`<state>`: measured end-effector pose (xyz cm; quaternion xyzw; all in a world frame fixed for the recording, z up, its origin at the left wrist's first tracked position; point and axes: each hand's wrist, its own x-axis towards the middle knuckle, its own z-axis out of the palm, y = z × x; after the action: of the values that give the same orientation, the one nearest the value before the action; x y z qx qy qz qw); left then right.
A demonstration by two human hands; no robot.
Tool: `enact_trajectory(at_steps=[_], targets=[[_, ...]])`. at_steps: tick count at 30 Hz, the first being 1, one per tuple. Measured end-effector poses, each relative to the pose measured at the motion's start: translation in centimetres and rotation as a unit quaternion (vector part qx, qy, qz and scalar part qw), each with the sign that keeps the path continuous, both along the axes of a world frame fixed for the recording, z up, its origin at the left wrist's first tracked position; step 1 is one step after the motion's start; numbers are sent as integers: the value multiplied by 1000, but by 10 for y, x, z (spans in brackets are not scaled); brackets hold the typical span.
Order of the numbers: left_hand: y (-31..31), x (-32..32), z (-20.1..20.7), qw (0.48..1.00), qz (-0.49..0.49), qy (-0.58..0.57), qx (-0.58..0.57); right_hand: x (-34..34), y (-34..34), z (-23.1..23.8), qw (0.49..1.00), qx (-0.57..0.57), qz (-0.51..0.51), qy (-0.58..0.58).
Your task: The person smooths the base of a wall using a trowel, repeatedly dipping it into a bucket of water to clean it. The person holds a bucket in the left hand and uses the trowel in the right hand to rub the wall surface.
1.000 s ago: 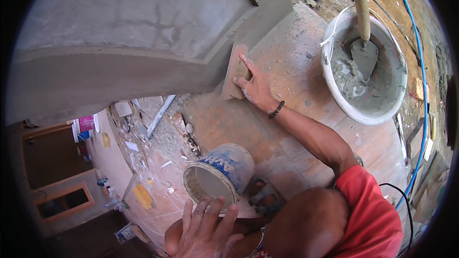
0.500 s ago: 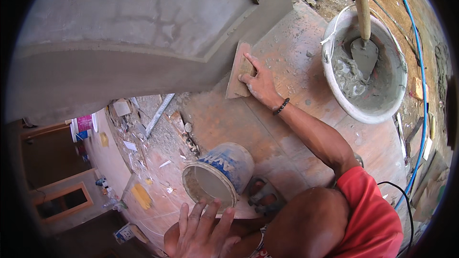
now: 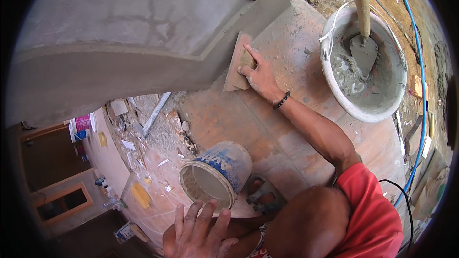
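Observation:
My right hand (image 3: 260,75) grips a wooden plastering float (image 3: 233,72) by the block on its back, index finger stretched along it. The float lies against the lower edge of a grey plastered wall (image 3: 158,69), which has a raised border around a recessed smooth panel. My left hand (image 3: 201,231) is open at the bottom, fingers stretched out and holding nothing. Just beyond its fingertips stands a dirty pail (image 3: 234,162) with blue print, its mouth tipped toward my view. Whether the left palm touches anything is hidden.
On the right, a large whitish bucket (image 3: 330,81) holds grey wet mortar and a wooden-handled trowel (image 3: 363,52). A blue hose (image 3: 422,91) runs along the far right. Rubble and a metal strip (image 3: 157,114) lie on the tiled floor left of centre.
My right hand has slid the float a little farther up along the wall's edge. My left hand stays open in nearly the same place.

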<state>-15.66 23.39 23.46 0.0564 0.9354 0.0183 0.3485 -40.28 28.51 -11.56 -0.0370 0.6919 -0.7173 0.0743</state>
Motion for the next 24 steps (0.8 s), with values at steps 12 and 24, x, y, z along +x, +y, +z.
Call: enact_trajectory(at_steps=[12, 24], targets=[[-1, -3, 2, 1000, 15, -7, 22, 4, -17, 7, 999, -1, 34, -9], [2, -7, 10, 998, 30, -22, 44, -49, 8, 13, 991, -41, -125, 15]])
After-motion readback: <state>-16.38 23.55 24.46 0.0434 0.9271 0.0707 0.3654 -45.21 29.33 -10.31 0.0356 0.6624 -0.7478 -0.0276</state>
